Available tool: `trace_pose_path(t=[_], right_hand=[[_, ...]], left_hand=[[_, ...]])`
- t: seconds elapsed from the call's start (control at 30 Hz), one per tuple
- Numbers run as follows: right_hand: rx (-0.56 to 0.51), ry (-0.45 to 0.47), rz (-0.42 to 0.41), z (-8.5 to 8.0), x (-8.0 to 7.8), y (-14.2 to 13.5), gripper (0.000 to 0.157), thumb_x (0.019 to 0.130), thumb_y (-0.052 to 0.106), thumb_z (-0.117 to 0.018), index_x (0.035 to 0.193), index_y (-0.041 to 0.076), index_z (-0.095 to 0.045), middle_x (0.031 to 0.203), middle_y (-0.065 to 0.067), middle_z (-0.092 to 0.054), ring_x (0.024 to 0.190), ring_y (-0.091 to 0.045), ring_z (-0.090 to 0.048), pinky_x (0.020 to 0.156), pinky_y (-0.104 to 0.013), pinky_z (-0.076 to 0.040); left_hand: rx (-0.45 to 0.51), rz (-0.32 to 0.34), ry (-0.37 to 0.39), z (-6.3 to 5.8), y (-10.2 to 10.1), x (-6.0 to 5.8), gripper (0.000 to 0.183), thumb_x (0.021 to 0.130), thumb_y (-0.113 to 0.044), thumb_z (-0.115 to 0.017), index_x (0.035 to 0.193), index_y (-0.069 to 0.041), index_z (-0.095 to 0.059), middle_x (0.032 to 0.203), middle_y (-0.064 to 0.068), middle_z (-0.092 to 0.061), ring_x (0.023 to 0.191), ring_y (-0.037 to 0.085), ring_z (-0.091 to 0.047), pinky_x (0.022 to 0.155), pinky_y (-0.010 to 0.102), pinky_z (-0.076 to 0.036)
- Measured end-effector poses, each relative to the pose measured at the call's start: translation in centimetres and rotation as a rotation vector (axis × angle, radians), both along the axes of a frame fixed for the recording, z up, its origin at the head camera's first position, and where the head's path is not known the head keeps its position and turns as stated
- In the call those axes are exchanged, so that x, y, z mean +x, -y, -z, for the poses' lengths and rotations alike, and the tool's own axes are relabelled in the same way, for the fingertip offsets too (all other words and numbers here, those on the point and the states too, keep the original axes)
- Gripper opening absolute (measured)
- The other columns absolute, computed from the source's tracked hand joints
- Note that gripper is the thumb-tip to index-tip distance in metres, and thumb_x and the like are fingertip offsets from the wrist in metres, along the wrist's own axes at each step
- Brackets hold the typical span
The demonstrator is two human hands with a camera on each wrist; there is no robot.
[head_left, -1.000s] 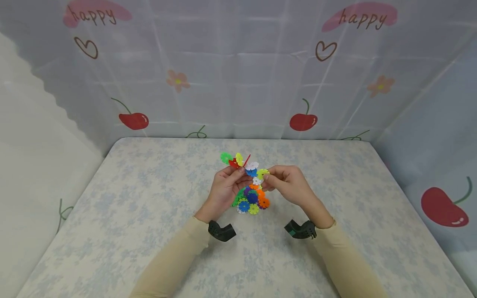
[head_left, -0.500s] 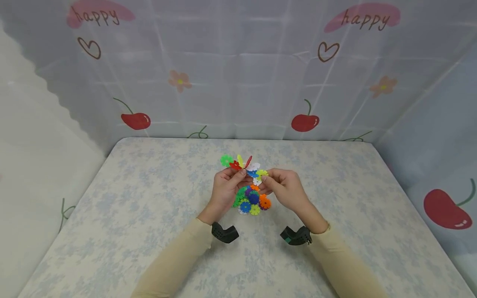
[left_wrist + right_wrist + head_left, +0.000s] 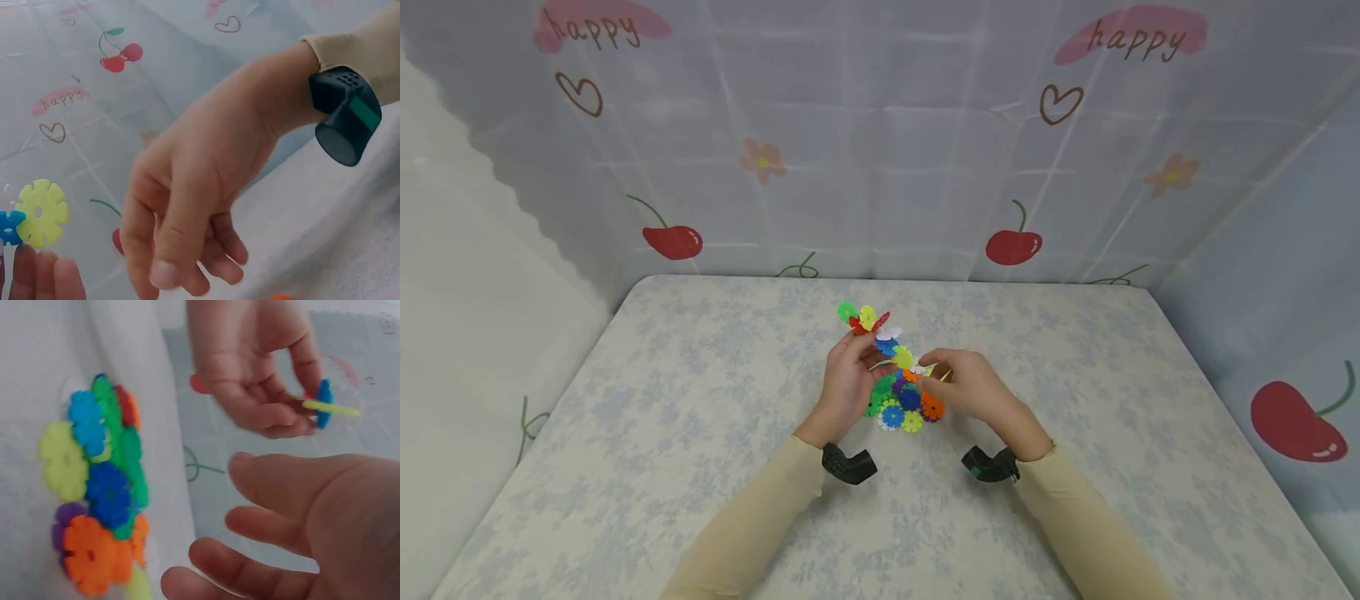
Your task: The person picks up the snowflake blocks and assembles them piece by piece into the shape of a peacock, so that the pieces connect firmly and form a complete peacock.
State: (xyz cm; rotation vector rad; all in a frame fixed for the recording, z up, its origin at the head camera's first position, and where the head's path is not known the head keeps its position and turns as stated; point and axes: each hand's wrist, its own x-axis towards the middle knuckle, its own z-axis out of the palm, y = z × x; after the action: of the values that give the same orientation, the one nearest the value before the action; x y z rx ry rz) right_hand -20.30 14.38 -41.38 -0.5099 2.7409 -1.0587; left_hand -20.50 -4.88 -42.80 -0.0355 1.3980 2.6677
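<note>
My left hand (image 3: 850, 379) pinches a chain of joined plastic snowflake discs, held up over the table. Its colours run from a green disc (image 3: 847, 312) through yellow, red, white and a blue disc (image 3: 887, 345) to a yellow disc (image 3: 902, 357) at the right end. That yellow disc (image 3: 41, 214) shows its round notched shape in the left wrist view, above the left fingertips. My right hand (image 3: 973, 383) is just right of the chain, fingers apart with nothing between them. In the right wrist view, the right hand's fingers (image 3: 256, 569) are spread beside the pile.
A pile of loose snowflake discs (image 3: 909, 400) in blue, green, orange, yellow and purple lies on the table below the hands. The patterned cloth (image 3: 662, 375) covers the tabletop, and a printed curtain (image 3: 880, 167) hangs behind its far edge.
The right hand has let go of the yellow disc at the chain's end and moved down towards the pile. The left hand has shifted the chain slightly left.
</note>
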Motion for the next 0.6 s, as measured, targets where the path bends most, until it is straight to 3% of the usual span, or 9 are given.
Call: trace_pose_path(t=[0.2, 0.3, 0.43, 0.6], right_hand=[[0.157, 0.011, -0.115, 2.1, -0.6, 0.8, 0.037, 0.091, 0.019, -0.077, 0.124, 0.006, -0.072, 0.081, -0.005, -0.067, 0.070, -0.014, -0.054, 0.059, -0.024, -0.045], [0.204, -0.020, -0.143, 2.8, -0.6, 1.2, 0.036, 0.088, 0.015, -0.080, 0.122, 0.008, -0.074, 0.083, -0.004, -0.068, 0.075, -0.015, -0.052, 0.065, -0.027, -0.045], [0.223, -0.041, -0.119, 3.1, -0.5, 1.2, 0.031, 0.086, 0.013, -0.082, 0.114, 0.004, -0.074, 0.092, -0.004, -0.072, 0.079, -0.016, -0.055, 0.072, -0.030, -0.051], [0.163, 0.018, -0.082, 3.3, -0.6, 1.0, 0.019, 0.086, 0.011, -0.080, 0.095, 0.006, -0.064, 0.077, -0.003, -0.058, 0.068, -0.016, -0.051, 0.061, -0.027, -0.043]], left_hand=[[0.029, 0.030, 0.002, -0.2, 0.1, 0.1, 0.012, 0.108, -0.013, -0.044, 0.097, -0.012, -0.050, 0.086, -0.006, -0.072, 0.072, 0.009, -0.067, 0.073, 0.022, -0.060], [0.051, 0.053, -0.009, -0.3, 0.1, 0.1, 0.014, 0.108, -0.012, -0.044, 0.095, -0.012, -0.050, 0.085, -0.004, -0.074, 0.068, 0.008, -0.067, 0.070, 0.021, -0.060], [0.063, 0.055, -0.006, -0.3, 0.1, 0.1, 0.019, 0.108, -0.012, -0.044, 0.090, -0.012, -0.052, 0.083, -0.005, -0.073, 0.066, 0.007, -0.065, 0.067, 0.019, -0.058], [0.061, 0.037, 0.015, -0.3, -0.1, 0.2, 0.022, 0.108, -0.011, -0.045, 0.089, -0.014, -0.055, 0.081, -0.006, -0.074, 0.068, 0.005, -0.067, 0.068, 0.018, -0.059]])
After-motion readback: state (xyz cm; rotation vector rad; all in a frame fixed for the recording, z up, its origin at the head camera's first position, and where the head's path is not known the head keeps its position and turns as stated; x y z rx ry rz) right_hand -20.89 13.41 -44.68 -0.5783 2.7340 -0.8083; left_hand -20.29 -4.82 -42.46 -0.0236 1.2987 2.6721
